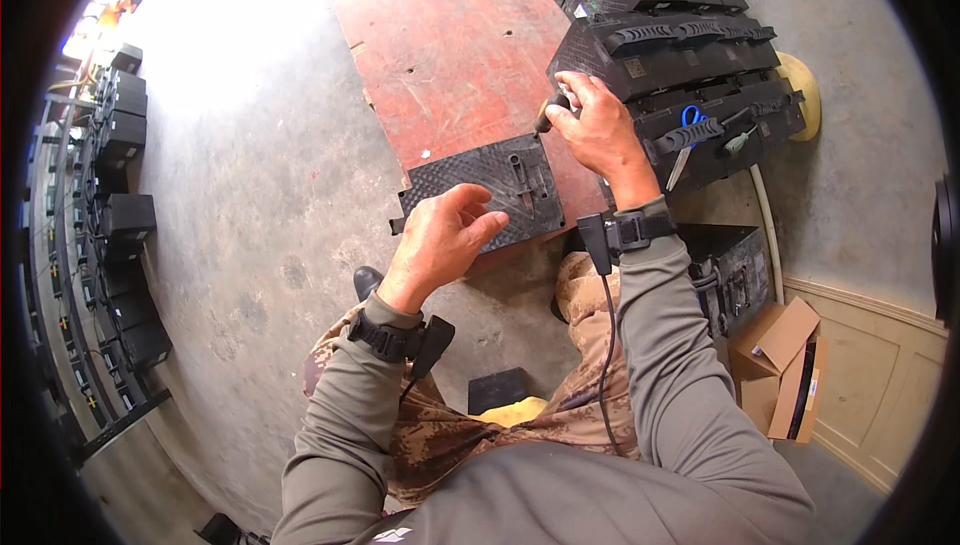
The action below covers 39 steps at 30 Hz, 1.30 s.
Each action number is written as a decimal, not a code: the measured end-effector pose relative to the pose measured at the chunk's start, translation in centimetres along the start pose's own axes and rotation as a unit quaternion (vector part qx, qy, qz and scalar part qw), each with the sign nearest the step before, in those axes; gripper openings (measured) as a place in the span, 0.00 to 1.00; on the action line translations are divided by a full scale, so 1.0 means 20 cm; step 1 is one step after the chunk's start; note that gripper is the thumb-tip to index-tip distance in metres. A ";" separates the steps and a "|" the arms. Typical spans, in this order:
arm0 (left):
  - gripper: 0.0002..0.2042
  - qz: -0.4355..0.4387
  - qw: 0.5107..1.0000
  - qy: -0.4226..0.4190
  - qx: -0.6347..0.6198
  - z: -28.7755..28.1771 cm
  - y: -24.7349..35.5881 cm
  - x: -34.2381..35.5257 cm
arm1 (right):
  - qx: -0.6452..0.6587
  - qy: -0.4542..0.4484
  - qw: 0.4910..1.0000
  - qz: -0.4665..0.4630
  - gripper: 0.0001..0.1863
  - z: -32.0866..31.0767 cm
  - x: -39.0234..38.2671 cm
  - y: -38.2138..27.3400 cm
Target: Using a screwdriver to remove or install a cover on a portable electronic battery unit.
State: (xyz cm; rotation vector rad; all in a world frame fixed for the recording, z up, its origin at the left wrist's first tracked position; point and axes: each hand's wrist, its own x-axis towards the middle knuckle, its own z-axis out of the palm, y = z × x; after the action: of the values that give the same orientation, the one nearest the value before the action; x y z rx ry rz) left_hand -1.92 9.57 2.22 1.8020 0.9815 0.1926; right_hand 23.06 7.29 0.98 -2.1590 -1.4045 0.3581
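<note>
A black plastic panel (500, 160) with a textured top lies on the near end of the red board. My left hand (440, 243) hovers at its near left side, thumb and fingers apart, with nothing visible in it. In my right hand (598, 133), a short tool with a dark rounded handle (548, 111) is gripped. That tool points down by the panel's far right corner; its tip is too small to make out, so I cannot tell if it touches. A narrow dark piece (522, 181) with a ring-like end is on the panel's right part.
Black cases (690, 35) with ribbed handles are stacked right of the red board (450, 40). Blue-handled scissors (690, 130) rest against them. A black case (735, 280) and an open cardboard box (785, 355) sit near right. A rack of black boxes (125, 225) lines the left.
</note>
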 end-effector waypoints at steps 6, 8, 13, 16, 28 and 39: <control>0.20 -0.002 1.000 -0.006 0.004 0.01 -0.01 0.00 | 0.011 -0.033 0.999 -0.012 0.24 -0.01 0.00 -0.02; 0.20 -0.001 1.000 -0.008 0.004 0.01 -0.01 0.00 | 0.010 0.004 1.000 -0.003 0.23 0.00 0.00 -0.01; 0.20 0.008 1.000 -0.007 0.008 0.01 0.00 0.00 | 0.041 0.007 0.998 -0.054 0.22 0.01 0.01 0.03; 0.20 0.001 1.000 -0.013 0.013 0.01 0.00 0.00 | 0.020 -0.011 0.999 -0.026 0.21 0.00 0.00 0.00; 0.20 0.009 1.000 -0.013 0.009 0.01 0.00 -0.01 | -0.011 0.018 0.999 -0.040 0.18 0.02 -0.01 0.01; 0.19 0.006 1.000 -0.008 0.004 0.01 0.01 -0.01 | 0.002 0.047 0.997 -0.056 0.19 0.02 0.00 0.03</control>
State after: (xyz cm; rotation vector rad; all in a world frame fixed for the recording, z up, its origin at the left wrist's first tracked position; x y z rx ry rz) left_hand -1.89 9.26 2.30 1.8149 0.9621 0.1810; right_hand 23.28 7.21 0.26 -2.0563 -1.4615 0.2139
